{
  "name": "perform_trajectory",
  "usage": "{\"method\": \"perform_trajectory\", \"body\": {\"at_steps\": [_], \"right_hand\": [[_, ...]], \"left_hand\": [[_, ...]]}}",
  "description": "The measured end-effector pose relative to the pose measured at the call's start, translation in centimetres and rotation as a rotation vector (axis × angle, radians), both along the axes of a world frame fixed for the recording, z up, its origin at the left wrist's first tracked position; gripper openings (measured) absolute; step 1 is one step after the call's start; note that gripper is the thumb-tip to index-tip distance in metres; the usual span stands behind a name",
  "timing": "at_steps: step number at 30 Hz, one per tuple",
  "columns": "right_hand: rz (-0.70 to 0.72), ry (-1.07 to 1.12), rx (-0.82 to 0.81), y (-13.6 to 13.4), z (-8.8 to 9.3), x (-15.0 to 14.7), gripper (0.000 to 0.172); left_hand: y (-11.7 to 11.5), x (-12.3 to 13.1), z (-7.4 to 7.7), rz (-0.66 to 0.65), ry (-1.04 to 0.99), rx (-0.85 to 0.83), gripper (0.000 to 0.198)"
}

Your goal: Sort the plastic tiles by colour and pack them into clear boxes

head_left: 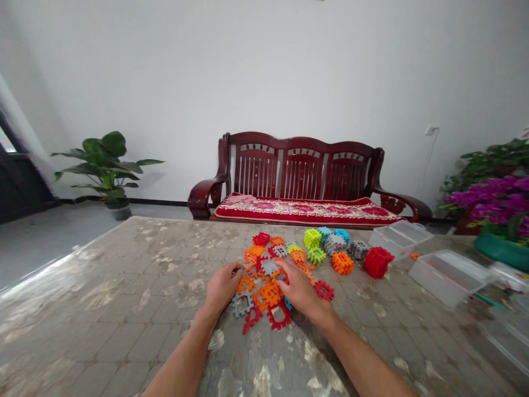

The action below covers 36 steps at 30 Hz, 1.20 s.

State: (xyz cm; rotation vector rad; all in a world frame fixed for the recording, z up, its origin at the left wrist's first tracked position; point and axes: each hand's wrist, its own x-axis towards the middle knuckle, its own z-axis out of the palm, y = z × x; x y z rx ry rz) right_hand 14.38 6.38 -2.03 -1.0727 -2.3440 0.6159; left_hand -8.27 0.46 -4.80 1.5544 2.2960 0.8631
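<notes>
A loose heap of flat interlocking plastic tiles point(264, 281) in orange, red and grey lies on the tabletop between my hands. My left hand point(224, 285) rests at the heap's left edge with its fingers curled, next to an orange tile point(246, 284) and above a grey tile point(242, 304). My right hand point(298, 289) lies across the heap, its fingertips on or beside an orange tile point(271, 294). Its palm hides the tiles beneath it. Beyond the heap stand assembled tile cubes, including a lime one point(312, 239), an orange one point(343, 263) and a red one point(377, 262).
Clear plastic boxes point(448, 277) stand on the marbled tabletop point(124, 286) at the right. The table's left edge runs diagonally. Beyond it are a dark red wooden bench point(301, 171) with a floral cushion, a potted leafy plant point(105, 165), and magenta flowers point(491, 201).
</notes>
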Motion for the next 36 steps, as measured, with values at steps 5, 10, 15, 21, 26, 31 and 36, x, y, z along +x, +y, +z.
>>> {"method": "perform_trajectory", "body": {"at_steps": [5,10,15,21,26,31,36], "right_hand": [[-0.071,-0.01,0.093,-0.5,1.2,1.6,0.03],[0.089,-0.197,-0.015,-3.2,1.5,3.1,0.019],[0.178,-0.314,0.113,-5.2,0.4,3.3,0.041],[0.183,-0.366,0.25,-5.9,-0.5,3.1,0.021],[0.081,-0.239,0.22,-4.5,-0.2,3.8,0.032],[-0.2,0.017,0.024,-1.2,0.2,5.2,0.036],[-0.298,-0.068,0.034,1.1,0.2,7.4,0.037]], "left_hand": [[-0.1,0.1,0.2,-0.002,0.0,-0.005,0.024],[0.0,0.1,0.2,0.005,0.001,-0.011,0.024],[0.0,0.1,0.2,0.007,0.003,-0.014,0.024],[0.0,0.0,0.1,0.005,0.008,-0.005,0.025],[0.0,0.0,0.2,0.002,0.008,-0.01,0.024],[0.0,-0.1,0.1,0.006,0.007,-0.017,0.024],[0.1,-0.1,0.1,0.008,0.006,-0.018,0.024]]}}
